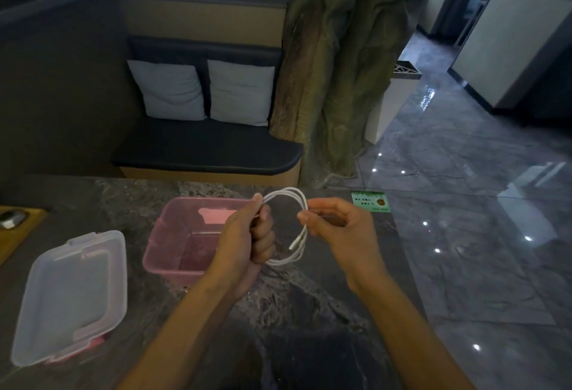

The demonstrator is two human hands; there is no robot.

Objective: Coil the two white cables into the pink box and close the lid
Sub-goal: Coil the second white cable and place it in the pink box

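A white cable (pixel 299 204) hangs in a loose coil of several loops between my hands, its plug end dangling inside the loop. My left hand (pixel 247 235) grips the coil's left side in a fist, just right of the pink box. My right hand (pixel 337 222) pinches the coil's right side between thumb and fingers. The pink box (pixel 173 235) stands open on the dark stone table, and its inside looks bare apart from a pale patch on the far wall. Its clear lid (pixel 72 297) lies flat to the left. I see only one cable.
The dark marble table (pixel 278 312) ends at the right, with glossy floor beyond. A green card (pixel 370 201) lies near the far right corner. A wooden tray (pixel 18 228) sits at the left edge. A bench with two white cushions (pixel 201 89) stands behind.
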